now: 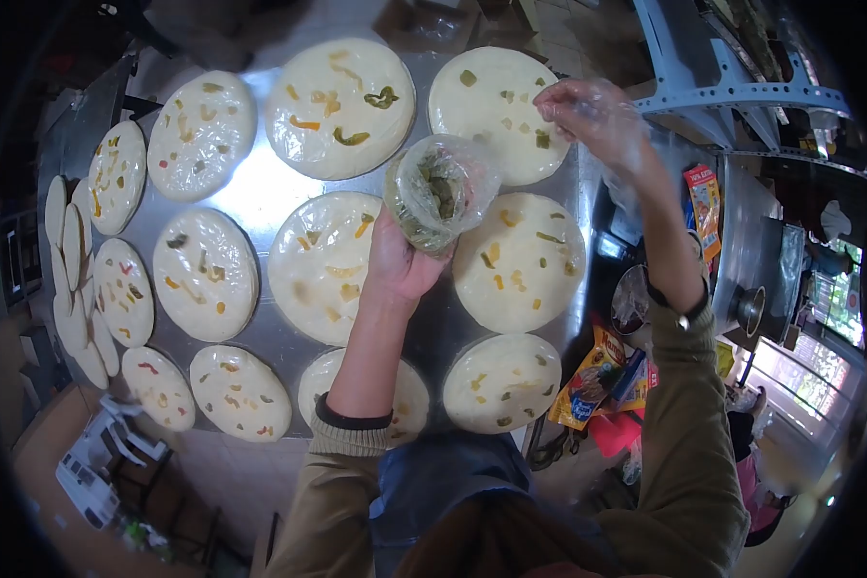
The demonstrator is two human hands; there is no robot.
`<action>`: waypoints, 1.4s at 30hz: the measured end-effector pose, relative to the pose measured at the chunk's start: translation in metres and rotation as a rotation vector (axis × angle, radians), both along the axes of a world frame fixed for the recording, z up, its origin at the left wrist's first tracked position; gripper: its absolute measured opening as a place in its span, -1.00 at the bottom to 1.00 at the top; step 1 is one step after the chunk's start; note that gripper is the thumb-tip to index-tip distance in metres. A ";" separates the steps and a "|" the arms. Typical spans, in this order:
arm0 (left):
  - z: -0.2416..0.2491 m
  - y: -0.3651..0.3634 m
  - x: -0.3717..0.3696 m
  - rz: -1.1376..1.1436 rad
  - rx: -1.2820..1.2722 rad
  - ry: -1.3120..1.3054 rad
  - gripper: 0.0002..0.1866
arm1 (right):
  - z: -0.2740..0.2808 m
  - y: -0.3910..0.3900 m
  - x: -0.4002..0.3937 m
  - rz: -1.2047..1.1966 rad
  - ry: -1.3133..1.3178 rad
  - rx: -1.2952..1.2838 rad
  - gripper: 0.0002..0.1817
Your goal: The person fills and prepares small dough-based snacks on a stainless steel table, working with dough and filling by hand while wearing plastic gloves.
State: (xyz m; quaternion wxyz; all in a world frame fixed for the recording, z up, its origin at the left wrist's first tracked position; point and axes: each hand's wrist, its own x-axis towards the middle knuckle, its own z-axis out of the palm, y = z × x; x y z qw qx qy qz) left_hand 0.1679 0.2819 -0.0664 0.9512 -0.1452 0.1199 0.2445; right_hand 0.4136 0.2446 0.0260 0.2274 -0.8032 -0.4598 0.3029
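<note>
My left hand [405, 265] is wrapped round a clear plastic bag [467, 169] with its mouth open upward. Chopped green pieces [441, 188] lie inside it. My right hand [602, 120] seems covered by a thin clear plastic glove. Its fingers are pinched together over the right edge of a round, pale dough disc [496, 87]; anything between them is too small to make out. Square green pieces are scattered on that disc. Under the bag lies part of another disc [520, 289], topped with yellow and green strips.
Several similar topped discs [202, 275] cover the metal table [260, 154], with overlapping ones at its far left. Colourful food packets [592, 380] lie to the right, near a perforated metal frame [732, 96]. Another person [747, 433] is at the far right.
</note>
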 end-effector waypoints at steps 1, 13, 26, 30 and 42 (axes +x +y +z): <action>-0.004 -0.001 0.000 -0.006 0.012 -0.030 -0.62 | 0.022 -0.002 -0.014 -0.001 0.195 0.043 -0.82; 0.016 -0.008 0.023 -0.061 0.215 0.110 -0.54 | 0.029 -0.010 -0.094 0.504 0.042 0.071 -0.77; 0.003 -0.003 0.030 -0.057 0.150 0.043 -0.59 | 0.038 0.006 -0.047 0.236 0.651 0.090 -0.64; 0.000 -0.002 0.031 -0.044 0.127 0.011 -0.58 | 0.020 0.004 -0.034 0.473 0.468 0.321 -0.63; 0.011 -0.001 0.024 -0.090 0.131 0.080 -0.55 | 0.016 0.013 0.009 0.001 0.788 0.061 -0.63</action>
